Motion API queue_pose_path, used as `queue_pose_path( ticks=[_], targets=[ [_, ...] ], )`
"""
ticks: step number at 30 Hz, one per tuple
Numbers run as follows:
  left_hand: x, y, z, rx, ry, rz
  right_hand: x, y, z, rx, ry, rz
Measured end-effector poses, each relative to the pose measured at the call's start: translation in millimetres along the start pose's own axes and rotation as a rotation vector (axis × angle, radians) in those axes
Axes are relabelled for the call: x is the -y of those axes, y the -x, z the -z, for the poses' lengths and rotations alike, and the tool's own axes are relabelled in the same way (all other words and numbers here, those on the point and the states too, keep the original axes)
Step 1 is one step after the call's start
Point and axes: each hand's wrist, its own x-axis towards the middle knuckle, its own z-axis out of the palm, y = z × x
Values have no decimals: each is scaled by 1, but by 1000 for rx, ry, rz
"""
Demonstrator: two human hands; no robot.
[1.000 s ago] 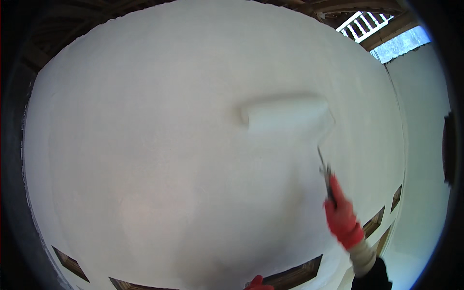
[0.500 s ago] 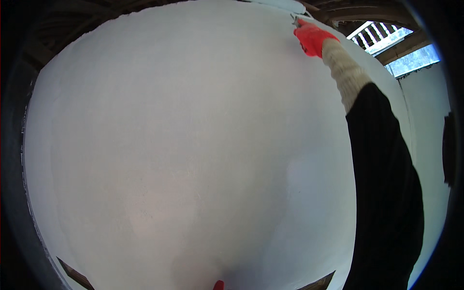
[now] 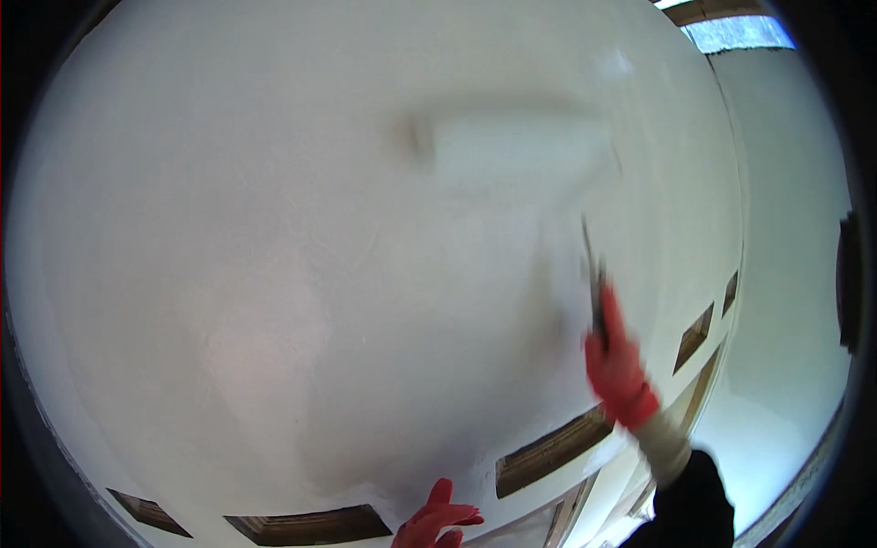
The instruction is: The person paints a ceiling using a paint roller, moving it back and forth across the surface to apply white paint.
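Observation:
Gripping the handle of a paint roller (image 3: pixel 521 142), my right hand (image 3: pixel 621 365) wears a red glove and is closed. The roller's wide white sleeve is smeared by motion and lies against or just off the white wall (image 3: pixel 301 228), which cannot be told. A thin wire frame joins sleeve and handle. Low in the middle, my left hand (image 3: pixel 437 521), also red-gloved, shows its fingers apart with nothing in them, near the wall's lower part. The rest of that hand is cut off by the lower edge.
Wood-lined openings line the wall's lower part: one in the middle (image 3: pixel 306 527), one right of it (image 3: pixel 553 452), a small one far left (image 3: pixel 151 511). A second pale wall (image 3: pixel 786 183) meets this one at the right. Window light (image 3: pixel 740 35) shows at top right.
My right hand has come down from the wall's top edge with the roller. My left hand has risen further into view. The view has tilted lower, showing more openings.

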Motion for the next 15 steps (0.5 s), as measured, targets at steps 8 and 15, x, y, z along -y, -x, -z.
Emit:
queue_pose_path(
  ticks=[8, 15],
  targets=[
    [-9, 0, -12, 139, 34, 108, 1, 273, 26, 340, -42, -518],
    [-21, -12, -8, 265, -83, -99, 23, 4, 14, -26, -38, -109]
  ],
)
